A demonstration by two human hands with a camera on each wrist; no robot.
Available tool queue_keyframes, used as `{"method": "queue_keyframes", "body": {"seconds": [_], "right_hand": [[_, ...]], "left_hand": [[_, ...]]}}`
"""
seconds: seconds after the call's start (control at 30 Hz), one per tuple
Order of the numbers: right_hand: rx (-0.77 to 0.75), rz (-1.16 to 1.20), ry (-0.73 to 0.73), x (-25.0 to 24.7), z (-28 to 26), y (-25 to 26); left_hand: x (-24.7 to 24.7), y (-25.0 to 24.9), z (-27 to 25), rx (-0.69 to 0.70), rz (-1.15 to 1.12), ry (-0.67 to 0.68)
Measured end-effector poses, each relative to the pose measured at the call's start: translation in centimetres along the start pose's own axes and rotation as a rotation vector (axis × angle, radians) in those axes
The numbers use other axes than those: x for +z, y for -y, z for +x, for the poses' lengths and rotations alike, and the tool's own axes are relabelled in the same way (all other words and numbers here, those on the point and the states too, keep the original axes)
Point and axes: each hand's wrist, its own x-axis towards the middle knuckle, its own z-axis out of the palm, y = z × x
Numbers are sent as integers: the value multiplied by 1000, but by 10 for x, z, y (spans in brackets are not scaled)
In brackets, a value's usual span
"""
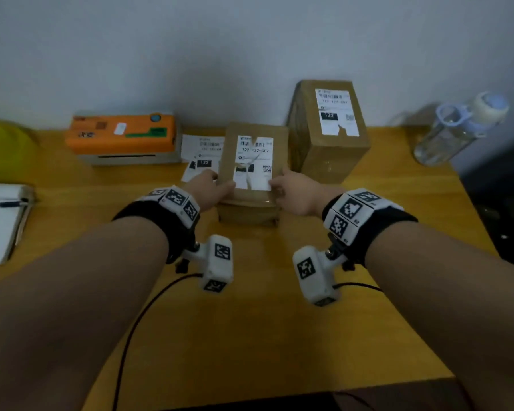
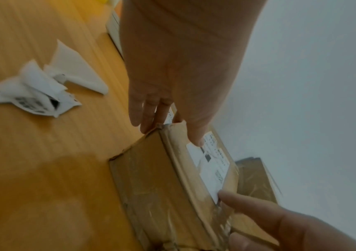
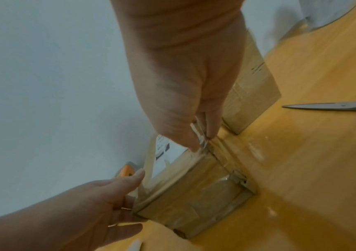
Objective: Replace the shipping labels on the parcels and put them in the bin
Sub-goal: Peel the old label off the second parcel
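We steady the parcel (image 1: 251, 200) at mid-table (image 1: 250, 321): left hand (image 1: 211, 188) with straight fingers against its side, right hand (image 1: 294, 189) pinching its near right corner. The torn label (image 1: 254, 161) is not yet off; peeling next, we judge, calls for lifting an edge.

Right hand (image 3: 183, 81) fingers (image 3: 212, 120) pinch the parcel (image 3: 194, 200) corner

I see a yellow-brown wood table (image 1: 264, 336). The near parcel (image 1: 251, 203) is brown; its label (image 1: 255, 151) is white with black bars and squares. The tall parcel (image 1: 333, 158) is brown too, with a white label (image 1: 336, 112) like it. The printer (image 1: 122, 137) is orange on top, grey below. The wrist bands (image 1: 177, 200) are black with black-and-white square marks.
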Motion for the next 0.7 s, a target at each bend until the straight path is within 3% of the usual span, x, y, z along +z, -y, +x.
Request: {"method": "queue_keyframes", "body": {"seconds": [0.23, 0.37, 0.5, 0.6, 0.7], "right_hand": [[-47, -15, -133, 34, -35, 10], [-58, -135, -263, 45, -41, 18], [-44, -204, -212, 56, -43, 14], [-11, -191, -119, 55, -46, 13], [-12, -308, -146, 51, -44, 19]], "left_hand": [[16, 32, -27, 13, 8, 112], [16, 31, -35, 67, 100, 93], [11, 32, -35, 110, 201, 146], [12, 37, -35, 98, 47, 186], [17, 44, -37, 67, -226, 109]]}}
